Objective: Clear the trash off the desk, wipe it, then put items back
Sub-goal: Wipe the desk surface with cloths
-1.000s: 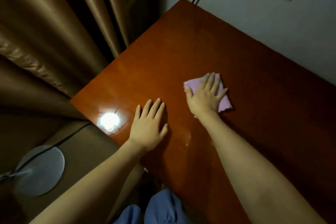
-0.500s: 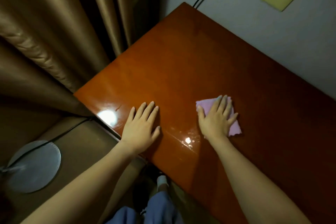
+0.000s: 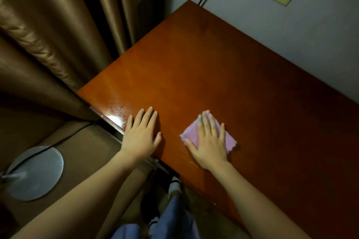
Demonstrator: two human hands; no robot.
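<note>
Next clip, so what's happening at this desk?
A person is wiping the wooden desk. The right hand lies flat on a pink cloth, pressing it to the surface near the front edge. The left hand rests open on the desk beside it, by the front left corner. No trash or other items show on the visible desktop.

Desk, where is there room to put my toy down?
The shiny reddish-brown wooden desk is bare from the two hands back to the grey wall, and to the right of the pink square cloth. Only the near edge is taken: the left hand lies flat there, and the right hand presses the cloth.
</note>
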